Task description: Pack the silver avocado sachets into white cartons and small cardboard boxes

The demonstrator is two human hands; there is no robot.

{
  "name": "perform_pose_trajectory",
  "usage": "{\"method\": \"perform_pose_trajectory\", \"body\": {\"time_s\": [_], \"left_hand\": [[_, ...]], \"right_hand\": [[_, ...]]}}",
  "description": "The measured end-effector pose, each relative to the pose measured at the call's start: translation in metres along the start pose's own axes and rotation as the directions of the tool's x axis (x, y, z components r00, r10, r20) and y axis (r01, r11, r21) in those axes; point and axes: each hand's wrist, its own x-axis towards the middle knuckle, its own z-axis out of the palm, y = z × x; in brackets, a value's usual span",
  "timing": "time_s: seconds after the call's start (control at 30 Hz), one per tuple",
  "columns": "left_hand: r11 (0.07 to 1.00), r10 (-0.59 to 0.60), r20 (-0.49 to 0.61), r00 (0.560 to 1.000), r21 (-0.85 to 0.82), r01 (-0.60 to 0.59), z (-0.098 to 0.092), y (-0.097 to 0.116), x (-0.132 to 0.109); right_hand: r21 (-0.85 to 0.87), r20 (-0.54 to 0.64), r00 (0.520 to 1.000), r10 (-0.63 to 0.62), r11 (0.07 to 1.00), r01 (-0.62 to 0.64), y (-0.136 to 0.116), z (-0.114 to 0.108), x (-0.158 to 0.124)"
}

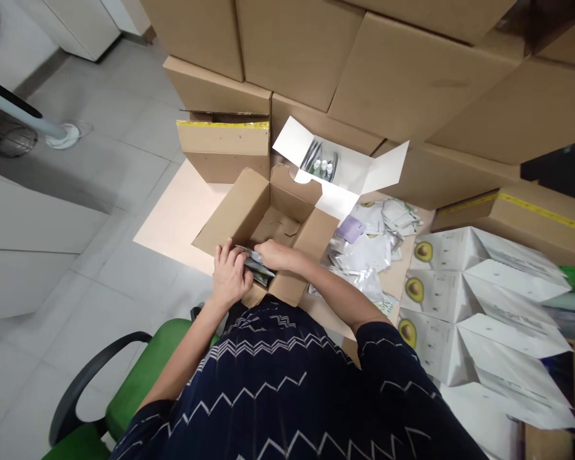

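An open brown cardboard box (311, 246) stands in front of my body with its flaps up. Several flat, dark and silvery foil packets (263, 271) stand at its near end. My right hand (274, 255) reaches into the box, its fingers closed on the top of the packets. Over the box's near left edge lies my left hand (230, 276), fingers stretched and somewhat apart, its thumb side against the packets. The packets' lower parts are hidden in the box. Beyond it, an open white box (349, 167) holds grey pouches and small white-capped bottles (322, 168).
Loose white and silvery sachets (368, 252) lie in a pile on the right, with a purple packet (350, 229). White cartons with avocado pictures (434, 287) stand farther right. Stacked cardboard boxes (297, 45) wall off the back. A green chair (144, 364) is at lower left.
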Motion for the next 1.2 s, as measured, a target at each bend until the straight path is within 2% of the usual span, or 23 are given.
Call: {"method": "perform_pose_trajectory", "body": {"time_s": [0.17, 0.23, 0.3, 0.37, 0.4, 0.43, 0.47, 0.5, 0.53, 0.57, 0.6, 0.63, 0.67, 0.7, 0.77, 0.83, 0.97, 1.13, 1.2], "left_hand": [[0.999, -0.005, 0.057, 0.998, 0.037, 0.003, -0.003, 0.008, 0.002], [0.999, 0.006, 0.071, 0.997, 0.037, -0.009, -0.002, 0.008, 0.002], [0.999, 0.028, 0.087, 0.996, 0.038, -0.032, 0.0, 0.006, 0.002], [0.999, 0.036, 0.089, 0.995, 0.032, -0.039, 0.002, 0.003, 0.001], [0.999, 0.035, 0.087, 0.996, 0.026, -0.037, 0.003, 0.002, 0.001], [0.999, 0.033, 0.086, 0.996, 0.019, -0.035, 0.004, 0.001, 0.0], [0.999, 0.031, 0.084, 0.996, 0.011, -0.032, 0.005, 0.0, 0.0], [1.0, 0.029, 0.081, 0.996, 0.005, -0.03, 0.005, -0.001, -0.001], [1.0, 0.028, 0.077, 0.997, 0.0, -0.028, 0.006, -0.001, -0.001], [1.0, 0.028, 0.073, 0.997, -0.005, -0.028, 0.006, -0.001, -0.001], [1.0, 0.027, 0.068, 0.997, -0.009, -0.027, 0.007, -0.001, -0.001], [1.0, 0.027, 0.065, 0.998, -0.013, -0.026, 0.007, -0.001, -0.001], [1.0, 0.028, 0.061, 0.998, -0.015, -0.027, 0.007, -0.001, -0.001], [0.999, 0.029, 0.06, 0.998, -0.016, -0.028, 0.007, -0.001, -0.001], [0.999, 0.03, 0.059, 0.998, -0.012, -0.03, 0.007, -0.001, -0.002], [1.0, 0.03, 0.059, 0.998, -0.004, -0.03, 0.006, -0.001, -0.002], [1.0, 0.022, 0.058, 0.998, -0.014, -0.021, 0.005, -0.001, -0.001], [1.0, 0.025, 0.049, 0.998, -0.015, -0.024, 0.006, -0.001, -0.001], [0.999, 0.032, 0.039, 0.999, -0.008, -0.032, 0.006, -0.001, -0.001]], "right_hand": [[0.075, 0.077, 0.997, 0.009, 0.997, -0.015, -0.001, 0.002, 0.005], [0.076, 0.085, 0.994, -0.066, 0.995, 0.059, -0.002, -0.001, 0.0], [0.129, 0.086, 0.975, -0.205, 0.973, 0.193, 0.002, -0.014, -0.011], [0.287, -0.007, 0.969, -0.248, 0.928, 0.24, 0.015, -0.039, -0.026], [0.378, -0.103, 0.977, -0.187, 0.901, 0.212, 0.026, -0.054, -0.032], [0.451, -0.231, 0.971, -0.06, 0.878, 0.161, 0.04, -0.071, -0.038], [0.504, -0.363, 0.925, 0.112, 0.859, 0.093, 0.057, -0.088, -0.042], [0.517, -0.487, 0.829, 0.274, 0.856, 0.021, 0.076, -0.104, -0.043], [0.501, -0.594, 0.697, 0.402, 0.863, -0.07, 0.096, -0.118, -0.043], [0.481, -0.649, 0.582, 0.49, 0.857, -0.185, 0.116, -0.13, -0.04], [0.456, -0.671, 0.501, 0.546, 0.837, -0.301, 0.136, -0.139, -0.035], [0.432, -0.673, 0.458, 0.58, 0.812, -0.393, 0.153, -0.145, -0.03], [0.412, -0.657, 0.447, 0.607, 0.786, -0.461, 0.167, -0.149, -0.024], [0.398, -0.631, 0.456, 0.627, 0.767, -0.503, 0.179, -0.15, -0.018], [0.397, -0.579, 0.484, 0.656, 0.745, -0.536, 0.195, -0.148, -0.008], [0.413, -0.535, 0.492, 0.687, 0.72, -0.558, 0.203, -0.142, -0.001], [0.418, -0.472, 0.495, 0.729, 0.68, -0.603, 0.213, -0.134, 0.007], [0.371, -0.47, 0.466, 0.75, 0.647, -0.666, 0.212, -0.131, 0.002], [0.321, -0.447, 0.488, 0.75, 0.643, -0.695, 0.209, -0.131, -0.001]]}}
